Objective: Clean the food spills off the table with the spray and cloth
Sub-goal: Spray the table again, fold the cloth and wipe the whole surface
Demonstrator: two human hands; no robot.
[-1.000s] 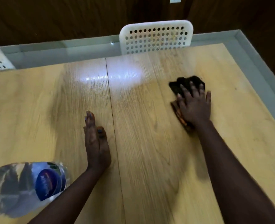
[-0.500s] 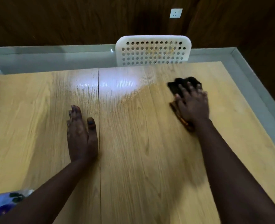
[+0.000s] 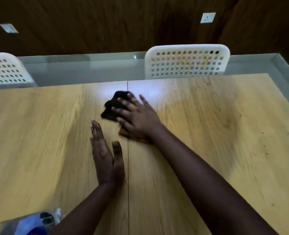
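Observation:
My right hand (image 3: 137,116) lies flat with spread fingers on a dark cloth (image 3: 114,108) with an orange edge, pressing it to the wooden table (image 3: 208,141) near the centre seam. My left hand (image 3: 106,155) rests flat on the table just left of the seam, fingers straight and together, a short way in front of the cloth. A clear plastic bottle with a blue label (image 3: 31,224) lies at the bottom left corner, partly cut off. A few small brown specks (image 3: 262,133) dot the table on the right.
Two white perforated chair backs stand at the far edge, one at centre right (image 3: 187,61) and one at the far left (image 3: 3,70). A grey glass rim (image 3: 282,72) borders the table's far and right sides. A dark wooden wall lies beyond.
My right hand has swept the cloth leftward from the table's right half to the centre seam. My left hand stays flat on the table.

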